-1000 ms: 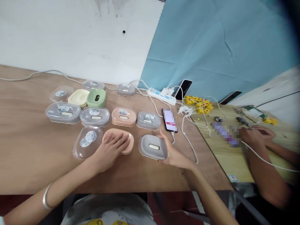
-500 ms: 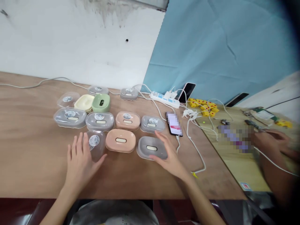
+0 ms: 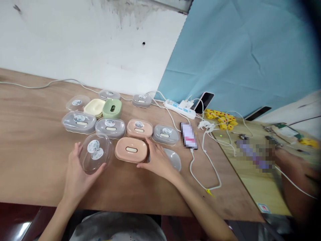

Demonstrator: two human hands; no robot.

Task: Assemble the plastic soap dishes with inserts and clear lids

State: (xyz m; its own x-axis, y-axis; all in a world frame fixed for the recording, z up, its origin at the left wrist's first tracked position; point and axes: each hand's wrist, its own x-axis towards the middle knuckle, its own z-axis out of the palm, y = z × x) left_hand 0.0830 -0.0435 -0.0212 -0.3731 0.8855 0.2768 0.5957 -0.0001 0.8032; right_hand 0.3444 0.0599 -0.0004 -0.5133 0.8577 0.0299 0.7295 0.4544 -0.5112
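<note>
My left hand (image 3: 79, 167) grips a clear plastic lid (image 3: 86, 160) by its near left side, thumb on the right and fingers at the left edge. Two round stickers show through it, so a second lid may lie against or under it. My right hand (image 3: 160, 159) is around the right end of an uncovered pink soap box (image 3: 125, 154), its thumb at the near side and its fingers at the far side. Under that hand lies a grey soap box (image 3: 174, 159), partly hidden. Behind stand lidded soap boxes: two grey ones (image 3: 77, 123) (image 3: 111, 134), a pink one (image 3: 140, 133) and another grey one (image 3: 168, 140).
Further back are a cream soap box (image 3: 94, 107), a green one (image 3: 112, 108) and a loose lid (image 3: 77, 100). A phone (image 3: 188, 135), charging cables and a white power strip (image 3: 179, 108) occupy the right side. Another person's hands (image 3: 286, 160) work at the adjoining table.
My left hand has closed on the clear lid and tilted it up toward me. My right hand has moved left from the grey soap box to the pink one. The view has shifted slightly.
</note>
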